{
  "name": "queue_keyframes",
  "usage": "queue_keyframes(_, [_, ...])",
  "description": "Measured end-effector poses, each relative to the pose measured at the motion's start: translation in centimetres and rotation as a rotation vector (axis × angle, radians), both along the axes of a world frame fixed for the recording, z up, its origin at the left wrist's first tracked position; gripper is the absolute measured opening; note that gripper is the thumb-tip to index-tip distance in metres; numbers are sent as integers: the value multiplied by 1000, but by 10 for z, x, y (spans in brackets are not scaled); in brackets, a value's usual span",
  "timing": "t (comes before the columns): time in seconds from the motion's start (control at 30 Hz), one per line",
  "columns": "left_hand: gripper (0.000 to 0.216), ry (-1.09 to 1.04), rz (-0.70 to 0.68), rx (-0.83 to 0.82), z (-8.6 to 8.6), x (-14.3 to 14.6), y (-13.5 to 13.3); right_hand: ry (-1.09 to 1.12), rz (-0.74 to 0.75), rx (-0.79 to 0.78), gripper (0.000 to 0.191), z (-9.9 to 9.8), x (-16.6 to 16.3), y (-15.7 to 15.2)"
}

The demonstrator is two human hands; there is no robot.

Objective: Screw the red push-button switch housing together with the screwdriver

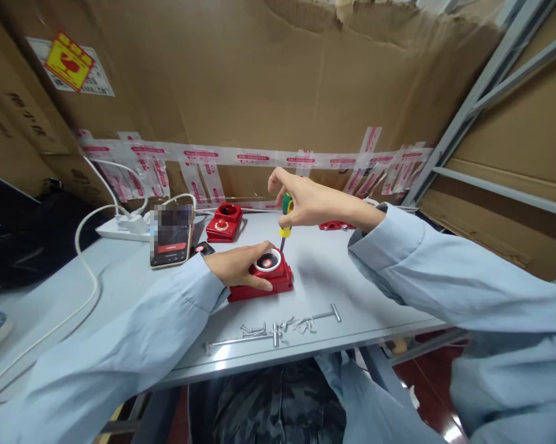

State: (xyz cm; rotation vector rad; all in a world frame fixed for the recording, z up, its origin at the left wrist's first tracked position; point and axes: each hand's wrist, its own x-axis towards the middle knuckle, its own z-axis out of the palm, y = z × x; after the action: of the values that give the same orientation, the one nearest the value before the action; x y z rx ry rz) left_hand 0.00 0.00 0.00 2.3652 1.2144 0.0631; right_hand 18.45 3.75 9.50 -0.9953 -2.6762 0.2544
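A red box [278,280] with a white ring and red button on top lies on the grey table [343,277]. My left hand [238,264] rests on it and holds it down from the left. My right hand [301,200] grips the green and yellow handle of a screwdriver [285,222], held upright with its tip at the box's far right corner. Several long metal screws [278,327] lie loose near the table's front edge.
A second red box [224,223] sits further back. A phone [171,237] stands propped at the left, beside a white power strip [121,227] with cables. A cardboard wall with taped strips closes the back. A metal rack frame [467,105] rises at the right.
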Motion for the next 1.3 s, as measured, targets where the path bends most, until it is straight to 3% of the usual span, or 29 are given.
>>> queue_keyframes(0.13, [59,-2,4,12,0,0,0,3,-98,126,38,-1,1,-2])
queue_keyframes(0.33, [63,22,3,16,2,0,-1,-19,13,-24,49,3,4,-2])
queue_keyframes(0.5, [63,27,7,21,2,-1,-2,-34,-60,14,35,4,4,-3])
queue_keyframes(0.67, [62,20,6,11,2,-1,-2,-46,29,11,48,5,4,-1])
queue_keyframes(0.73, [61,31,11,20,2,-1,-2,-52,12,-3,42,6,5,-2])
queue_keyframes(0.87, [59,38,1,30,2,-2,-2,17,-18,-48,27,5,6,-3])
queue_keyframes(1.07, [61,14,-5,39,-1,-3,-1,189,-7,99,36,7,8,1])
queue_keyframes(1.3, [60,-38,-23,62,-4,-8,1,366,-21,72,29,17,22,-11])
